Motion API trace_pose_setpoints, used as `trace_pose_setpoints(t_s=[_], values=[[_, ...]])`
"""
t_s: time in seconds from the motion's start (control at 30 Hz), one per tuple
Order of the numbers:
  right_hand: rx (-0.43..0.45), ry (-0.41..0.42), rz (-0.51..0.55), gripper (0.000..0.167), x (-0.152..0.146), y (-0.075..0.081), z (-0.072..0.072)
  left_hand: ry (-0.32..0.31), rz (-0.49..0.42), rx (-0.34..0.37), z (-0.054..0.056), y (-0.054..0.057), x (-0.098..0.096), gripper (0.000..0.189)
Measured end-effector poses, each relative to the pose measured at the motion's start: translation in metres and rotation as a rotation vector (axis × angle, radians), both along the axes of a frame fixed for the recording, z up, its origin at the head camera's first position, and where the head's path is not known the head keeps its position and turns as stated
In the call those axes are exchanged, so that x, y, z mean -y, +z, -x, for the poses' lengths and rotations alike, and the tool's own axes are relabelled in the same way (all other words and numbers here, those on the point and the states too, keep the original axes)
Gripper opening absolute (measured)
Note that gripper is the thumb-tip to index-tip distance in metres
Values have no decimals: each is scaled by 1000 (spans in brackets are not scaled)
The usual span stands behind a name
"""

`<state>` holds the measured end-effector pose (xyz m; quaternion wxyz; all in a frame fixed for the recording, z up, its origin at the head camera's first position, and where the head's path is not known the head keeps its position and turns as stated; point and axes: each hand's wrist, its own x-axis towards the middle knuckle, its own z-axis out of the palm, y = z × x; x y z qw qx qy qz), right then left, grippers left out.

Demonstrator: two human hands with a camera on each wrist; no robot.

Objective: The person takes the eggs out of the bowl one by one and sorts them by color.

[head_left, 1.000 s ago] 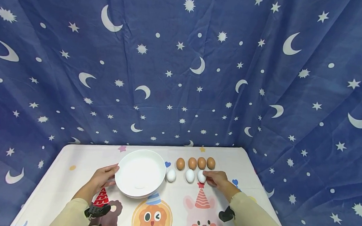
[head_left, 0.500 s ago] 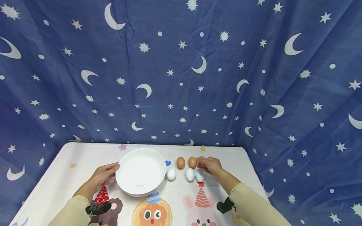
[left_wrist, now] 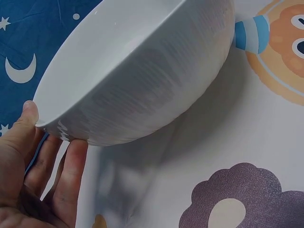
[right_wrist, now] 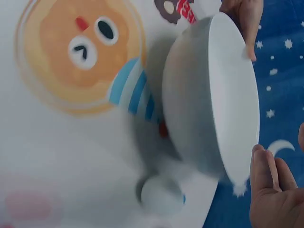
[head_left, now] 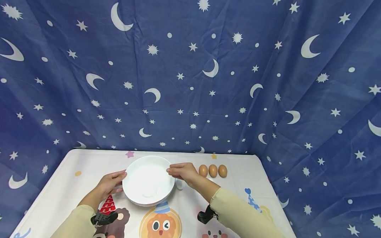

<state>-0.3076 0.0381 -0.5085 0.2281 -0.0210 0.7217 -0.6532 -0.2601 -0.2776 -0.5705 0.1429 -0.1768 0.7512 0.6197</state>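
Note:
A white bowl (head_left: 147, 179) stands on the table's left half. My left hand (head_left: 109, 184) grips its left rim, with the thumb over the edge and fingers underneath, as the left wrist view shows. At the opposite rim is my right hand (head_left: 183, 171), its fingers extended; in the right wrist view the fingertips meet or nearly meet the bowl's edge, and the thumb stays apart. A white egg (right_wrist: 162, 194) lies beside the bowl, mostly covered by the right hand in the head view. Brown eggs (head_left: 212, 170) sit in a row behind the right forearm, which hides other eggs.
The tablecloth (head_left: 249, 224) is white with cartoon animals printed on it. A blue curtain (head_left: 192, 80) with moons and stars hangs behind the table's far edge. Black straps with cameras (head_left: 207, 215) are worn on both wrists.
My right hand has moved left from a white egg, past the brown eggs, to the bowl's right rim. Its forearm now covers eggs seen before. The left hand still holds the bowl.

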Motion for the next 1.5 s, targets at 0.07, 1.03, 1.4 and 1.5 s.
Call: trace_pose_setpoints(t_s=[0.07,1.03,1.4,1.5], values=[[-4,20,-21,42,14,-4,0,-1,-7,-1,0,1,0,65],[-419,370,-673,46,79,-55,-5,3,-7,-6,-1,-2,-3,67],[-477,393,-722,44,82,-56,-5,10,-9,-5,0,0,-1,65],[-469,390,-717,44,82,-56,-4,9,-7,-6,-1,1,-1,66]])
